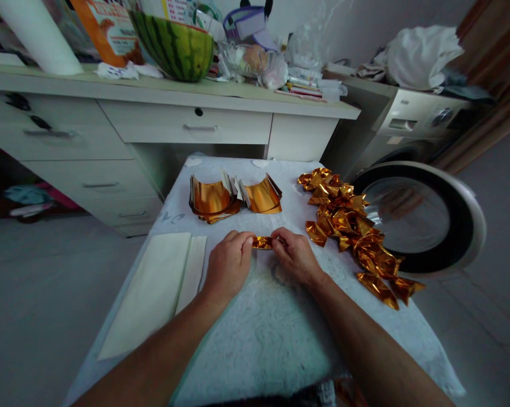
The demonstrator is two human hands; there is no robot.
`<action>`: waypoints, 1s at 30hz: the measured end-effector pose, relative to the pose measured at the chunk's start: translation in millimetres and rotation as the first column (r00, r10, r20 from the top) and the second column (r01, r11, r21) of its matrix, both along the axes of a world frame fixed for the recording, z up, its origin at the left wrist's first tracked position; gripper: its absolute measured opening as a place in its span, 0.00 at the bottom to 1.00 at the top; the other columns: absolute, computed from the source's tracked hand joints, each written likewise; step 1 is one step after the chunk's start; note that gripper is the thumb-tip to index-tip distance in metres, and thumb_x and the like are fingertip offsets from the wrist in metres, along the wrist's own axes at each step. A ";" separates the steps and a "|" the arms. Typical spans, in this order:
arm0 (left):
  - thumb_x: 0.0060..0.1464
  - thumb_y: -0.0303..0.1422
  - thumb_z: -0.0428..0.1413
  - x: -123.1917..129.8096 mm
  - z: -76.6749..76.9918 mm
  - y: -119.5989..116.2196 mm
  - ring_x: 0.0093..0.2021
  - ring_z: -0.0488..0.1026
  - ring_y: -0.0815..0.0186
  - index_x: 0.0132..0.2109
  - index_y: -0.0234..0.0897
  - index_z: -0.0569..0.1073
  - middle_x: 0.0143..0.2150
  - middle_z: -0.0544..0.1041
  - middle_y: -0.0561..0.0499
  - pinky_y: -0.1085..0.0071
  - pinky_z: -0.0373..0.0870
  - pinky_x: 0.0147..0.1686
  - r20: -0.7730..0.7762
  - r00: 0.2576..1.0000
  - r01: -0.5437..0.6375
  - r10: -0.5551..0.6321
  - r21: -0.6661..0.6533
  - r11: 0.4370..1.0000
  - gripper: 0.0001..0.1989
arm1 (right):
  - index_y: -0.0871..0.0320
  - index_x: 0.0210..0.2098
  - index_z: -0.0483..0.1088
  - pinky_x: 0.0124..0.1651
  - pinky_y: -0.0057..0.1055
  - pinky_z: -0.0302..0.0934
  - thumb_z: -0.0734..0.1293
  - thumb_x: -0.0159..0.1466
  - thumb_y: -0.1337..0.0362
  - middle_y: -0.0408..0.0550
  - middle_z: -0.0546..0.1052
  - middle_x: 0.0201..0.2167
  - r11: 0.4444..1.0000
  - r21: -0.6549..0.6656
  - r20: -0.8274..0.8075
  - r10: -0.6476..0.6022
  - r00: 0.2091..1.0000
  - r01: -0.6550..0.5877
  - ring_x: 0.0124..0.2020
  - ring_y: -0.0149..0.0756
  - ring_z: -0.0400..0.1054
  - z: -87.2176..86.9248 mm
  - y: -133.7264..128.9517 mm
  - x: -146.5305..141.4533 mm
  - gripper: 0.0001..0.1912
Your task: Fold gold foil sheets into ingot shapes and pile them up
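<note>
A narrow folded strip of gold foil (262,242) is stretched between my two hands over the cloth-covered table. My left hand (232,261) pinches its left end, and my right hand (295,254) holds the right end, fingers closed. Just beyond my hands lie two curved stacks of gold foil sheets, a left stack (212,198) and a right stack (263,195). On the right side of the table spreads a pile of folded gold foil pieces (344,220). Pale folded paper (153,288) lies flat to the left of my left hand.
Behind the table stands a white desk (238,96) with a cut watermelon (174,45), an orange bag (111,34) and plastic bags on it. An open washing machine door (420,217) sits close to the table's right edge.
</note>
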State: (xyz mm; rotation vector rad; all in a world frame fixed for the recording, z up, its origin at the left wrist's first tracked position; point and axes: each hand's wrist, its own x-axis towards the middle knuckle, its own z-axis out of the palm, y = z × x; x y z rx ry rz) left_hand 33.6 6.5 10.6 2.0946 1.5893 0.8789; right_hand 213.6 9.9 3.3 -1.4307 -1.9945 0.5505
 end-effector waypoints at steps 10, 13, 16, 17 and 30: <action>0.64 0.29 0.44 -1.9 -8.8 0.5 0.43 0.76 0.60 0.49 0.36 0.75 0.43 0.79 0.46 0.65 0.69 0.44 -0.130 0.991 -0.003 -0.004 -0.060 0.998 0.16 | 0.56 0.42 0.65 0.31 0.27 0.53 0.56 0.65 0.68 0.41 0.70 0.24 0.999 -0.054 0.022 -0.006 1.000 0.007 0.25 0.33 0.64 -3.7 0.1 -2.9 0.09; 0.64 0.29 0.44 -2.7 -8.9 2.4 0.42 0.76 0.60 0.48 0.37 0.76 0.42 0.79 0.46 0.66 0.69 0.43 -0.135 0.991 0.007 -0.016 -0.067 0.998 0.16 | 0.56 0.40 0.63 0.31 0.28 0.53 0.56 0.64 0.69 0.41 0.70 0.24 0.998 -0.059 0.012 -0.018 1.000 0.019 0.25 0.34 0.64 -4.1 0.6 -4.2 0.07; 0.64 0.30 0.43 -2.6 -7.3 2.8 0.41 0.76 0.61 0.45 0.37 0.76 0.40 0.79 0.47 0.66 0.68 0.42 -0.119 0.993 0.004 -0.013 -0.078 0.997 0.16 | 0.55 0.37 0.62 0.31 0.27 0.53 0.56 0.64 0.69 0.41 0.70 0.24 0.998 -0.056 0.008 -0.016 1.000 0.016 0.26 0.34 0.65 -3.8 0.4 -5.4 0.05; 0.65 0.30 0.43 -2.4 -6.8 2.8 0.40 0.76 0.61 0.44 0.37 0.76 0.39 0.79 0.48 0.67 0.68 0.41 -0.112 0.994 -0.001 -0.009 -0.085 0.996 0.16 | 0.55 0.37 0.62 0.31 0.27 0.53 0.56 0.64 0.68 0.41 0.70 0.24 0.998 -0.056 0.004 -0.010 1.000 0.011 0.25 0.34 0.64 -3.5 0.2 -5.6 0.05; 0.65 0.30 0.43 -2.7 -13.0 1.6 0.42 0.76 0.60 0.45 0.37 0.75 0.41 0.80 0.47 0.66 0.68 0.42 -0.078 0.997 -0.004 -0.001 -0.059 0.998 0.16 | 0.56 0.36 0.65 0.28 0.26 0.50 0.58 0.65 0.66 0.39 0.68 0.21 0.998 -0.043 -0.017 -0.050 0.999 0.049 0.22 0.31 0.61 -5.3 -1.6 -7.1 0.05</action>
